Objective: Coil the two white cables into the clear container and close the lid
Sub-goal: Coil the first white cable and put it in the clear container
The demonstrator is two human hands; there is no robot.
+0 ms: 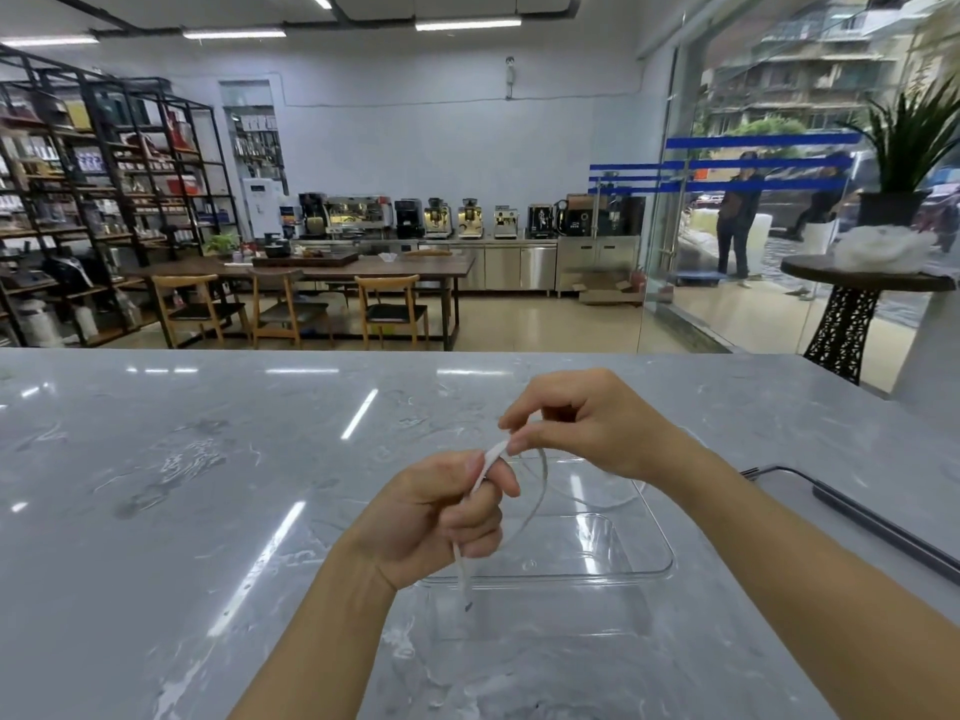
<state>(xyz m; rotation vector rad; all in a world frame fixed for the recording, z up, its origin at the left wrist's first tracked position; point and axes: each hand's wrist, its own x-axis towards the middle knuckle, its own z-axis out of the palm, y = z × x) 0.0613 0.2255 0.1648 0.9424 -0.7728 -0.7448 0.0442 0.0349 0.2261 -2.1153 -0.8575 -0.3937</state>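
Above the grey marble counter, my left hand (441, 517) grips a white cable (535, 504), pinching it between thumb and fingers; one plug end hangs below the fist. My right hand (587, 423) pinches the same cable a little higher and to the right. From there the cable arcs down in a loop over the clear container (649, 563), which lies open on the counter under both hands. A second clear piece (545, 615), perhaps the lid, lies just in front of it. A second white cable is not visible apart from a thin strand inside the container.
A dark flat bar with a thin dark cord (883, 527) lies on the counter at the right. The counter's far edge (363, 350) runs across the middle of the view, with a shop room of tables, chairs and shelves beyond.
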